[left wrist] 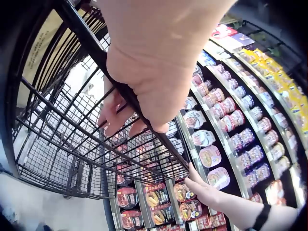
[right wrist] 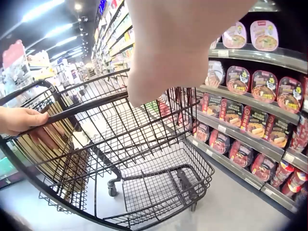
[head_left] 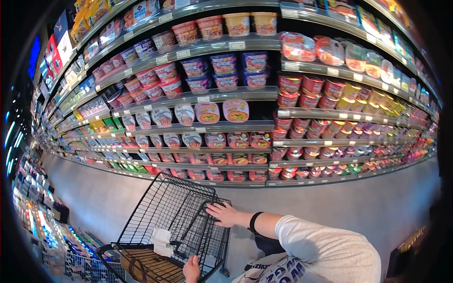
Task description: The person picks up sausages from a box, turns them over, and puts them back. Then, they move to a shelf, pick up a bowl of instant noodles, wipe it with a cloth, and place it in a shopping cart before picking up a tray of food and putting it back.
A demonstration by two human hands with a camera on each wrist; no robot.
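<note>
Under the fingers of both hands is the cart [right wrist: 91, 105], standing beside the shelves [head_left: 245, 93]. The left hand [right wrist: 24, 120] grips the rim, its fingers curled round the bar; the right hand [head_left: 224, 213] rests on the rim farther along, fingers spread over the wires and holding nothing.

The cart is probably best steadied by a firm left grip, with the right palm guiding lightly. Even pressure from both hands should stop it swinging; fingertips are better clear of the mesh, and the front corner away from the shelf edges. The brown thing [head_left: 141, 266] in the basket, near the left fingers, may slide on a sharp turn.

Below the fingers, the floor [head_left: 259, 203] is grey and looks smooth, so the wheels [right wrist: 112, 189] should roll easily. Ahead of the fingers, tubs [head_left: 223, 66] and bowls [head_left: 236, 110] stand in rows on the shelves. Beyond the left fingers, the aisle runs off under strip lights [right wrist: 45, 10].
</note>
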